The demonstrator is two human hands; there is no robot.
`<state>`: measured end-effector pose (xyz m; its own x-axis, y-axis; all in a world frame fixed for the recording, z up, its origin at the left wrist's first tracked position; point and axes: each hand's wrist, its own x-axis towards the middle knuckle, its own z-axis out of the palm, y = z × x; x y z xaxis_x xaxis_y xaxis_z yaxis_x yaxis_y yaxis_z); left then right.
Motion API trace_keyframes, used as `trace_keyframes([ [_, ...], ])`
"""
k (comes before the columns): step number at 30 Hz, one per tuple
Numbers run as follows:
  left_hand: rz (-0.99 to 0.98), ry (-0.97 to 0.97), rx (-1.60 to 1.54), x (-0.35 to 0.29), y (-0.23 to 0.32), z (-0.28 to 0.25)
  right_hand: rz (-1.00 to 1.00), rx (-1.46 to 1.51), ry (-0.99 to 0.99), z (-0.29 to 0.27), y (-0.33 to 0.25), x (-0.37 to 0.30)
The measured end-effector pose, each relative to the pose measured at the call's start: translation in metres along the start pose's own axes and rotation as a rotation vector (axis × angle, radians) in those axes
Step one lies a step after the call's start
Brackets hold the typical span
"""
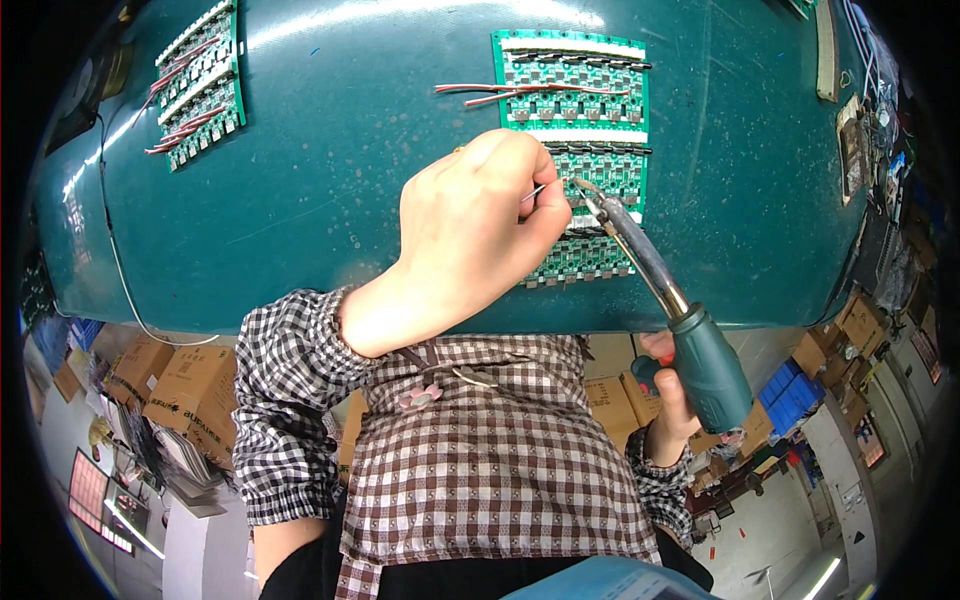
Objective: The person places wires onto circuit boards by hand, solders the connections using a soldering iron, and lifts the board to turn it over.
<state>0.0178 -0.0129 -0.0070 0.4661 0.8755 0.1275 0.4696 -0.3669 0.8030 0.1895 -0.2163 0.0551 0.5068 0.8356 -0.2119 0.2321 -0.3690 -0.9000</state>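
Your left hand (480, 205) has its grip pinched closed on a thin wire (533, 192), above the green board (612, 167), right of centre on the worktop (350, 130). Your right hand (676, 408) has its grip wrapped around the handle of the iron (652, 270), whose tip is near your left fingertips; contact cannot be told. The board is probably light, stiff and fragile: hold its edges. The wire should bend easily; the iron, heavier, suits a handle hold.

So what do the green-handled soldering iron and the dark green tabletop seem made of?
Green-handled soldering iron: the evenly coloured, rounded grip looks like moulded plastic; the barrel, bright with reflections, metal. Dark green tabletop: glossy sheet, judging by light streaks, perhaps vinyl or rubber.
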Motion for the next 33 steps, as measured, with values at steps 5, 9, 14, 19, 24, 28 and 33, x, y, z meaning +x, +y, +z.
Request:
trace_keyframes([
  [5,0.004,0.008,-0.001,-0.001,0.000,0.001,-0.036,-0.016,-0.015,0.000,0.002,0.000],
  [9,0.002,-0.011,0.007,-0.002,0.000,0.000,-0.035,-0.004,-0.002,0.000,0.002,0.000],
  [14,0.008,0.007,-0.006,-0.002,-0.001,0.002,0.004,0.029,0.011,-0.002,0.004,-0.001],
  [19,-0.004,0.003,0.007,-0.001,0.001,0.001,0.000,0.022,-0.009,0.000,0.002,0.001],
  [24,-0.006,-0.001,0.015,0.000,0.001,0.001,-0.041,-0.015,-0.018,0.001,0.002,0.003],
  [28,-0.028,-0.001,0.016,-0.005,-0.002,0.005,-0.060,-0.042,-0.020,-0.005,0.005,-0.003],
  [33,0.001,0.011,0.029,-0.005,-0.001,-0.004,-0.070,0.048,0.066,0.000,0.003,-0.003],
])
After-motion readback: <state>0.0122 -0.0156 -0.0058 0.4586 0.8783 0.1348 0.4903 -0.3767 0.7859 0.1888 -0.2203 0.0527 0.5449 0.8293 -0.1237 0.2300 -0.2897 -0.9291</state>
